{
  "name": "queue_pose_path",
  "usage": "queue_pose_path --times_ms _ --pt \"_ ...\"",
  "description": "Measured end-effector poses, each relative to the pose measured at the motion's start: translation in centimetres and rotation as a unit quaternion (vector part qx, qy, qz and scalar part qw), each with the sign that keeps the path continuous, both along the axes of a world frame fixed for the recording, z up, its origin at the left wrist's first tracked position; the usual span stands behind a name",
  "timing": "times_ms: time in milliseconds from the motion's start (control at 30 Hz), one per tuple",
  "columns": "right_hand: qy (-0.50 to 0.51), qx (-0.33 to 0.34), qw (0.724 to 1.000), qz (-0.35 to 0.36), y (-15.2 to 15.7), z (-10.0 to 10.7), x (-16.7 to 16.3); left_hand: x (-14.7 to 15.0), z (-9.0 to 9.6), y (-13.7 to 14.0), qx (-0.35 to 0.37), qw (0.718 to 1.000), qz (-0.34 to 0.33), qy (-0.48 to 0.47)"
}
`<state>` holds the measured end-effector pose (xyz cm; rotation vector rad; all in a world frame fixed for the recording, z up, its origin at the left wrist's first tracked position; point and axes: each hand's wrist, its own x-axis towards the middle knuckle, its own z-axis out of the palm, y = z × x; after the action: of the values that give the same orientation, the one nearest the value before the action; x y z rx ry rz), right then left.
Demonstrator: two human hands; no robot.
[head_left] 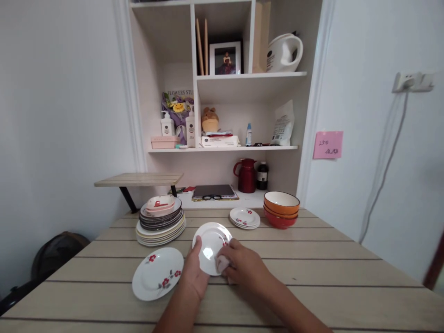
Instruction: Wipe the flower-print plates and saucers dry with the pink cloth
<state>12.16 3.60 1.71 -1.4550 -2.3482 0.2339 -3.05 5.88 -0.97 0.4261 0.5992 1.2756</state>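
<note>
At the left of the table, plates are stacked near a low raised board [138, 179], dark ones [161, 221] laid over pale ones [161, 237], and the pile is topped by small pink-edged dishes [160, 203]. Just in front of the pile, a larger flowered plate [157, 273] is laid flat, close beside the left forearm. By the left hand [197, 268] a smaller flowered plate [210, 238] is gripped at its left edge, thumb on the face, and is held tilted above the table. At its lower right, a pale cloth [222, 262] is pinched in the right hand [244, 263] and pressed to the plate; part of the rim is hidden by that hand. Farther back, small flowered plates [244, 217] are piled, and near them, to the right, orange and red bowls [281, 212] are nested.

The table [312, 277] is surfaced in pale planks divided by dark lines. Behind it, a white shelf unit [248, 82] is set against the wall, a dark flat item [213, 190] and a red jug [247, 175] being placed at its foot. On the right wall, a pink note [328, 144] is stuck, and a cable [385, 171] is plugged into a socket [404, 82].
</note>
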Motion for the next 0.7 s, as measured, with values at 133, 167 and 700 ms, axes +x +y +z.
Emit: queue_pose_path --times_ms 133,167,700 --pt "0.027 0.018 0.999 0.019 -0.6 0.1 -1.4 0.6 0.0 -0.5 0.004 1.0 -0.022 0.021" --pt "0.035 0.026 0.999 0.01 -0.6 0.2 -1.5 0.9 -0.1 -0.7 0.013 0.999 -0.038 0.019" --pt "0.021 0.013 0.999 -0.026 0.4 0.2 0.3 0.2 -0.5 0.0 -0.001 1.0 0.005 0.01"
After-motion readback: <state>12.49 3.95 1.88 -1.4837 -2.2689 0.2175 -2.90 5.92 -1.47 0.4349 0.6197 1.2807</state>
